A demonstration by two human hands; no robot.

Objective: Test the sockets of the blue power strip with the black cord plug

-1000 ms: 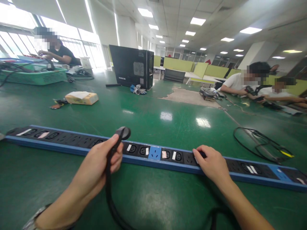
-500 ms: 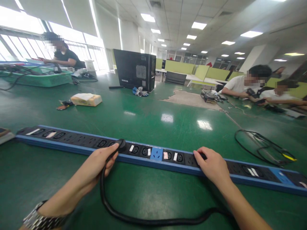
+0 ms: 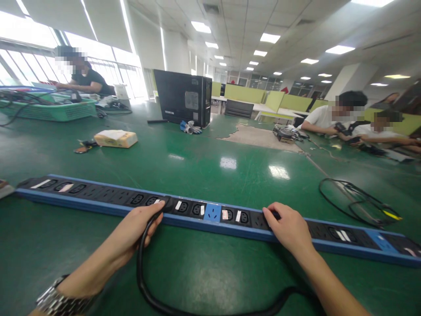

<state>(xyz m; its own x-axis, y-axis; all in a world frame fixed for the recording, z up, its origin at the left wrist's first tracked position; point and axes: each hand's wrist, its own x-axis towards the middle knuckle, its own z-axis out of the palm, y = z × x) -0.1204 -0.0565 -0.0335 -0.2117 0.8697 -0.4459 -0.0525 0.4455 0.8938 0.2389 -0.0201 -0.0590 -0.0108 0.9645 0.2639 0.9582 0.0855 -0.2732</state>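
A long blue-edged power strip point(image 3: 189, 225) with black sockets and white stickers lies across the green table. My left hand point(image 3: 143, 226) is closed round a black plug point(image 3: 169, 203), which sits against the strip's socket face left of the blue socket point(image 3: 212, 213). From that plug a thick black power cord point(image 3: 140, 263) loops down toward the bottom edge and passes under my right forearm. My right hand point(image 3: 291, 226) is over the strip, right of the blue socket, its fingers closed on a black plug point(image 3: 276, 215), mostly covered by the hand.
Beyond the strip are a tissue pack point(image 3: 115, 138), a black computer case point(image 3: 184, 98), gloves point(image 3: 190, 127) and a green basket point(image 3: 62, 112) of cables. A coiled black cable point(image 3: 358, 206) lies at right. Several people sit around the table.
The plug in my left hand has come down from a tilted position, closer to the strip's face. My right hand stays in place on the strip. The view shifts slightly.
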